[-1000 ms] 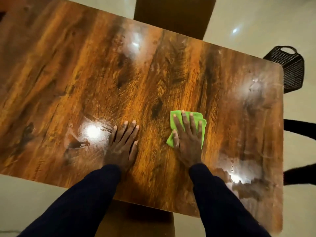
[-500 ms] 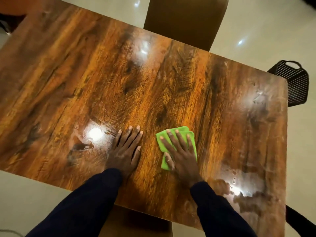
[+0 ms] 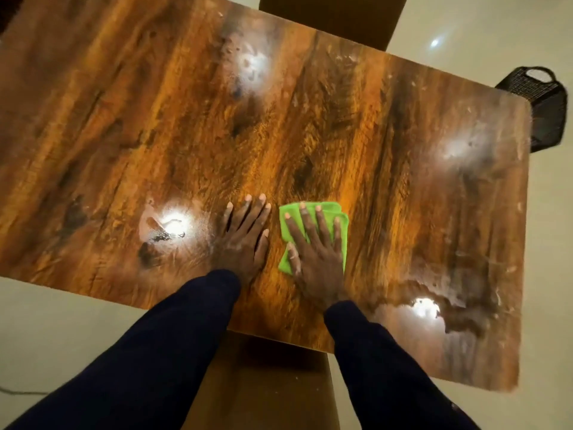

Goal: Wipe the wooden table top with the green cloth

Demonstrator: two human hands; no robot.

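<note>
One green cloth (image 3: pixel 341 234) lies lengthwise under the flat right hand (image 3: pixel 316 259).

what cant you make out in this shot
Head view, the only one:
Green cloth: its middle is hidden under the right hand.
Table: its left end is cut off by the frame edge.
Black basket: partly behind the table corner, contents too dark to tell.
Far chair: cut off by the top edge.
</note>
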